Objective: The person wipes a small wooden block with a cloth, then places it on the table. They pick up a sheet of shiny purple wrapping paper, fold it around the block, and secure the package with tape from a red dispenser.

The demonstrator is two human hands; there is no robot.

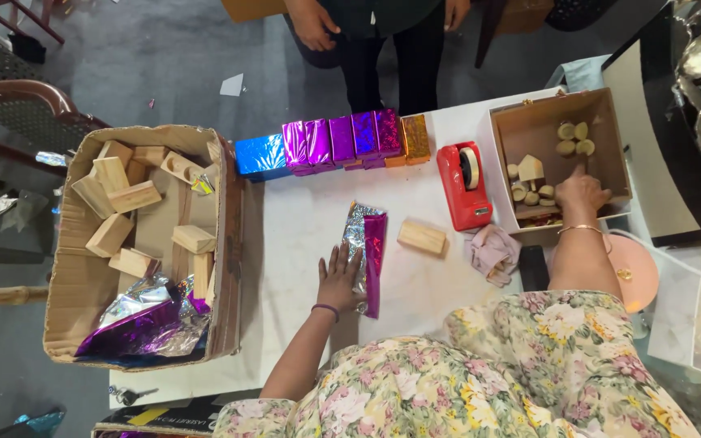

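Observation:
My left hand [339, 278] lies flat, fingers spread, on a strip of silver and purple foil wrapping paper [369, 243] on the white table [302, 219]. A bare wooden block [422, 237] lies just right of the foil. My right hand [579, 191] reaches into a small cardboard box [610, 122] that holds small round and shaped wooden pieces [574, 138]; whether its fingers hold one is hidden. A red tape dispenser [464, 185] stands between the block and that box.
A large cardboard box [225, 243] on the left holds several wooden blocks and crumpled foil. A row of foil-wrapped blocks [342, 142] lines the far edge. Another person stands behind it. A crumpled cloth [492, 251] and a pink round lid [638, 272] lie near me.

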